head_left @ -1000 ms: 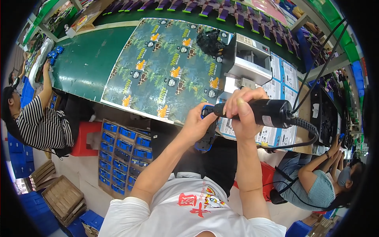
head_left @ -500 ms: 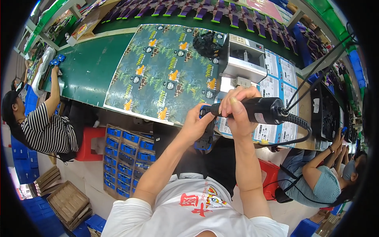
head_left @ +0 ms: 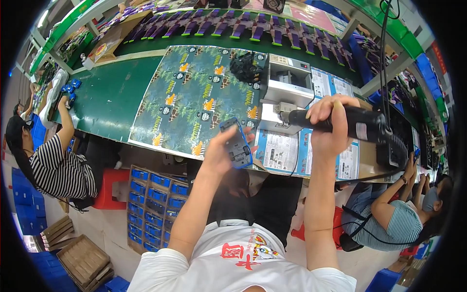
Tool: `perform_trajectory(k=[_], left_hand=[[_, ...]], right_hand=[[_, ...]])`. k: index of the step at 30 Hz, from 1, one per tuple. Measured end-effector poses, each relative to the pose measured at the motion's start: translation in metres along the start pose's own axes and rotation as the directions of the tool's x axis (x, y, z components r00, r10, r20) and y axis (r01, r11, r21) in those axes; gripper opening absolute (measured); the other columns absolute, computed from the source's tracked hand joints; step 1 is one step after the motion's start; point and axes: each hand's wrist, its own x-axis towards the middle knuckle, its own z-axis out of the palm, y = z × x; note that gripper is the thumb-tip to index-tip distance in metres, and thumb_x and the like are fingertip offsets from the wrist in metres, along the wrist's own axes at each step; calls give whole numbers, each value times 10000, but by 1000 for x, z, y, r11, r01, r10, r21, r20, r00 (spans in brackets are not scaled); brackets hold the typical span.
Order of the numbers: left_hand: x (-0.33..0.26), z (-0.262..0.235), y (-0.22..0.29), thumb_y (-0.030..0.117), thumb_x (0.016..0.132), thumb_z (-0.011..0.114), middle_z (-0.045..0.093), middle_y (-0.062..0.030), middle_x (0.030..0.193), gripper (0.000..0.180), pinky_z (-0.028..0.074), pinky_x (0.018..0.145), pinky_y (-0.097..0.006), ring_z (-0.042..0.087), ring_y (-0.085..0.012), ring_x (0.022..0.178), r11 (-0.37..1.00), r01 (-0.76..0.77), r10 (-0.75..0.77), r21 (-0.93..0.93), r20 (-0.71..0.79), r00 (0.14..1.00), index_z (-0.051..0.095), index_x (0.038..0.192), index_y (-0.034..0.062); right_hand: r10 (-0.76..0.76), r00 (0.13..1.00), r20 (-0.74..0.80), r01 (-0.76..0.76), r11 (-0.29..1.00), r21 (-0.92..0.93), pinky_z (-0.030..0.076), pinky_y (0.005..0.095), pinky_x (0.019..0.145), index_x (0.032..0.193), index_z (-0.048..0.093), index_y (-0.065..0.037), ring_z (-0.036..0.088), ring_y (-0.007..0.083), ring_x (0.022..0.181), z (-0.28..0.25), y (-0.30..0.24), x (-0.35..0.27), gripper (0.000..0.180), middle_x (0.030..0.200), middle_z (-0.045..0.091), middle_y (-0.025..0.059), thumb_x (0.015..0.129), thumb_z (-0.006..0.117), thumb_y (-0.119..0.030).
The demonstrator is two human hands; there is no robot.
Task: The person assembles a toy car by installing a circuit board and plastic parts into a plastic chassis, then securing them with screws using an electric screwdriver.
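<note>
My left hand [head_left: 220,150] holds a blue-rimmed toy vehicle body [head_left: 239,150] above the front edge of the bench, with its dark flat side showing. Wrapped around a black corded electric screwdriver [head_left: 362,124], my right hand [head_left: 330,120] keeps it nearly level. The bit end points left at the small metal block on the front of a silver screw feeder [head_left: 291,90]; whether it touches is too small to tell. Left of the feeder, a heap of small black parts [head_left: 244,67] lies on the animal-print sheet [head_left: 189,104].
Trays of blue toy parts [head_left: 154,204] stand below the bench at left. Purple and green pieces [head_left: 238,25] line the far belt. Printed sheets [head_left: 277,151] lie under the feeder. Co-workers sit at left [head_left: 63,165] and right [head_left: 384,214]. The screwdriver's cord hangs at right.
The screwdriver has moved right, off the toy vehicle body and over to the screw feeder. My left hand has shifted left and tilted the body, showing its flat side.
</note>
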Motion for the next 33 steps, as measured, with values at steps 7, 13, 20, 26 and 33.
perform_trajectory(k=[7, 13, 20, 26, 33], left_hand=[[-3, 4, -17, -3, 819, 675, 651, -182, 1170, 479, 604, 765, -413, 677, -276, 1004, 947, -67, 71, 314, 2, 998, 477, 1254, 30], [3, -2, -17, -84, 786, 662, 641, -127, 1071, 541, 599, 726, -431, 672, -251, 893, 992, -111, 118, 62, -108, 987, 490, 1265, 97], [14, -5, -25, -94, 767, 685, 599, -113, 1061, 776, 573, 727, -422, 664, -242, 868, 956, -188, 197, 227, -18, 980, 366, 1434, 143], [13, -4, -24, -95, 772, 681, 603, -115, 1053, 762, 575, 727, -416, 664, -236, 867, 955, -191, 200, 228, -15, 980, 367, 1431, 124], [14, -1, -26, -116, 738, 683, 604, -113, 1031, 694, 580, 695, -376, 671, -233, 820, 964, -165, 182, 209, -64, 981, 445, 1356, 91]], right_hand=[[30, 997, -77, -46, 974, -221, 470, 232, 490, 885, 575, 5, 574, 113, 502, -5, 22, 4, 126, 648, 589, 59, 841, 692, 12], [117, 989, -95, -142, 934, -327, 401, 198, 449, 729, 597, -8, 533, 72, 446, 13, 22, 13, 175, 565, 569, 9, 833, 732, -48], [331, 942, 48, -335, 925, 178, 448, 304, 475, 922, 476, -27, 472, 150, 494, 15, -13, -35, 139, 628, 480, 57, 906, 586, -111], [367, 927, 74, -374, 907, 193, 453, 289, 494, 942, 487, -3, 486, 158, 494, 32, -9, -60, 199, 657, 506, 92, 852, 644, -86], [497, 863, 93, -506, 853, 132, 457, 265, 514, 834, 529, -18, 535, 123, 522, 33, 10, -77, 169, 685, 571, 77, 800, 693, 7]])
